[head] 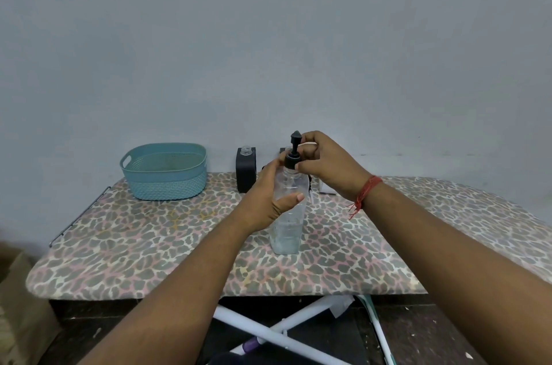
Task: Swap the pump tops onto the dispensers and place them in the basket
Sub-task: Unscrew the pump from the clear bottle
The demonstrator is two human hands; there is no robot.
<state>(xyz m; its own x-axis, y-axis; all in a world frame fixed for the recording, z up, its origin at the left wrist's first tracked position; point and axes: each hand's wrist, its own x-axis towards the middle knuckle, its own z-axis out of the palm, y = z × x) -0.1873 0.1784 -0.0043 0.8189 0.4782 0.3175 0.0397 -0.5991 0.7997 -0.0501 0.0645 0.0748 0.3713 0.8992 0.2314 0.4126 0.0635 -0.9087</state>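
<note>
A tall clear dispenser bottle point(286, 233) stands upright on the leopard-print board point(155, 239). My left hand point(268, 200) grips its upper body. A black pump top point(293, 155) sits on the bottle's neck, and my right hand point(327, 167) pinches its collar from the right. Behind, a black square dispenser point(245, 170) with an open clear neck stands near the wall. The teal basket point(165, 170) sits at the back left and holds nothing that I can see. Another dispenser behind my hands is mostly hidden.
The board is an ironing board with white crossed legs point(283, 331) below its front edge. A grey wall rises right behind it. A white object point(325, 189) peeks out under my right wrist. A brown box point(21, 305) stands at the lower left.
</note>
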